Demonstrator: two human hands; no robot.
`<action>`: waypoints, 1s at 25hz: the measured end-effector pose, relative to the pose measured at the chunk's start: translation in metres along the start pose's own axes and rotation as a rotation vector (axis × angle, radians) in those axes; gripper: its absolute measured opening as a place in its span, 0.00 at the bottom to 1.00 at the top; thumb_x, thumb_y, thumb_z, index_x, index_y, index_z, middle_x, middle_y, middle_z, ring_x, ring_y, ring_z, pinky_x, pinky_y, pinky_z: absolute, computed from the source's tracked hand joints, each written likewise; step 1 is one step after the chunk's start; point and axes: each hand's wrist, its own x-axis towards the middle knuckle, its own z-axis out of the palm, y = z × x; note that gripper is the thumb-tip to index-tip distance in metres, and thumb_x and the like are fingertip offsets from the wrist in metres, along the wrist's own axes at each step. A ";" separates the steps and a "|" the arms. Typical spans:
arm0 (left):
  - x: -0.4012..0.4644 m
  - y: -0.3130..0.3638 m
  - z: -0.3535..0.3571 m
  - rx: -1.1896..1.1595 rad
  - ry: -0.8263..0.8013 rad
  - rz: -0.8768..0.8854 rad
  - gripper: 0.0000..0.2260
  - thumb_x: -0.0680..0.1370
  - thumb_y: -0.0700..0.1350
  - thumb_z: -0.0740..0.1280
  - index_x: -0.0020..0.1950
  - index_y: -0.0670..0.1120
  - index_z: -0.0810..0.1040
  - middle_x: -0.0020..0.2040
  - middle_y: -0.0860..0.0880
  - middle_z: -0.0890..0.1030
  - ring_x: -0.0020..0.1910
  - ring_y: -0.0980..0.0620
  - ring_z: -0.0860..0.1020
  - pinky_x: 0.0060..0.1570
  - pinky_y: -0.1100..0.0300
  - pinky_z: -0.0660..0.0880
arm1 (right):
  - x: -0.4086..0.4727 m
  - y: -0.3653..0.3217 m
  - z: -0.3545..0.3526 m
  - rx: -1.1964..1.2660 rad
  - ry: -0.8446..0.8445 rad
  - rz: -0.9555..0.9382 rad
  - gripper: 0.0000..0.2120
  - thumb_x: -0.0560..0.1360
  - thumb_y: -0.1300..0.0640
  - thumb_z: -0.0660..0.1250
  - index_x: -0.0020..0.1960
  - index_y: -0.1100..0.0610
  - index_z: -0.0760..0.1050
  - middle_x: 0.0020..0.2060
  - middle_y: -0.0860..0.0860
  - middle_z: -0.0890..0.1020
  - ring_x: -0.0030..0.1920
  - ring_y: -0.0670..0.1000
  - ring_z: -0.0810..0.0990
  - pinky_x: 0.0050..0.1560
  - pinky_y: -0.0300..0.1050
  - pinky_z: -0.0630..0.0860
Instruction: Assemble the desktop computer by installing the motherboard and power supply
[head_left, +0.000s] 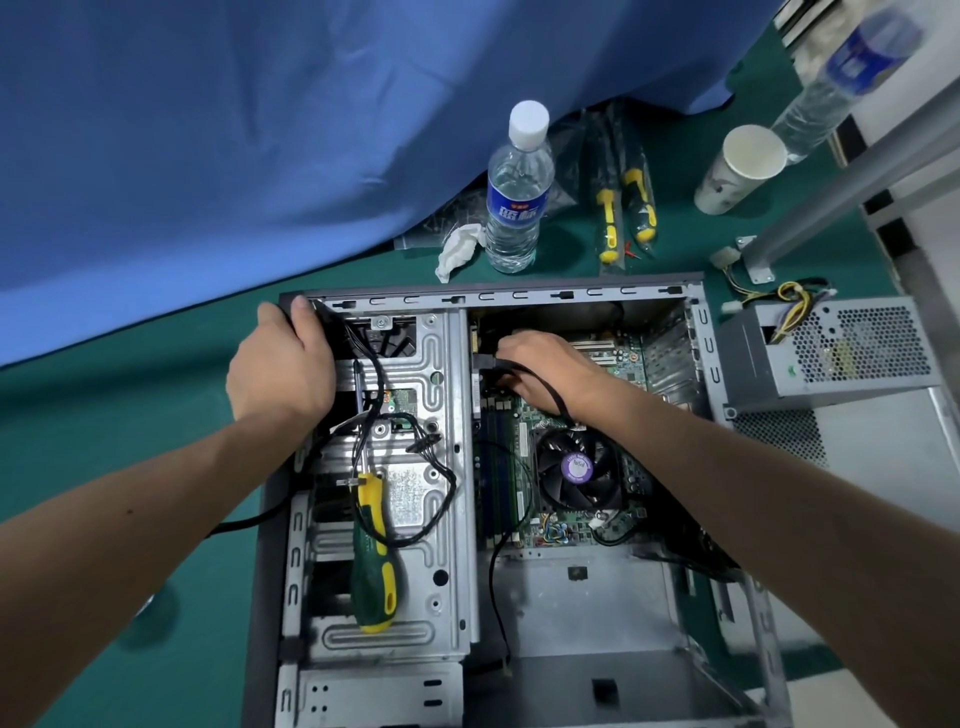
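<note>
2 bare, sleeveless forearms

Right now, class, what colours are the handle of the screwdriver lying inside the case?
Green and yellow screwdriver, head view.

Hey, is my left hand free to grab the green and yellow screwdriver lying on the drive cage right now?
Probably yes, once it lets go: the left hand grips the case corner, and the screwdriver lies uncovered just below it, with only a thin black cable looping beside the handle.

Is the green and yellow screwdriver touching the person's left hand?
Apart. The head view shows the screwdriver lying loose on the metal drive cage, while the left hand grips the case's far corner, well above it.
</note>
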 end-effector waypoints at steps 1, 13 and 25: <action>0.000 0.000 0.000 0.002 0.001 -0.003 0.20 0.83 0.57 0.46 0.48 0.42 0.65 0.38 0.44 0.69 0.39 0.41 0.69 0.42 0.50 0.64 | 0.001 0.000 0.001 -0.017 -0.018 -0.023 0.08 0.78 0.63 0.60 0.51 0.62 0.77 0.51 0.56 0.78 0.56 0.56 0.75 0.59 0.50 0.73; 0.000 0.000 0.000 0.006 0.000 -0.001 0.20 0.84 0.57 0.46 0.48 0.42 0.65 0.35 0.47 0.68 0.39 0.41 0.69 0.41 0.50 0.64 | 0.001 0.008 -0.002 0.000 -0.034 -0.067 0.08 0.80 0.55 0.57 0.52 0.58 0.73 0.46 0.50 0.71 0.50 0.56 0.76 0.51 0.49 0.72; -0.001 0.001 -0.002 0.013 -0.002 -0.003 0.20 0.84 0.57 0.45 0.48 0.42 0.65 0.38 0.43 0.70 0.39 0.41 0.69 0.42 0.50 0.64 | -0.002 0.007 -0.001 0.930 0.192 0.578 0.04 0.76 0.57 0.71 0.51 0.55 0.82 0.44 0.49 0.84 0.46 0.46 0.81 0.54 0.42 0.76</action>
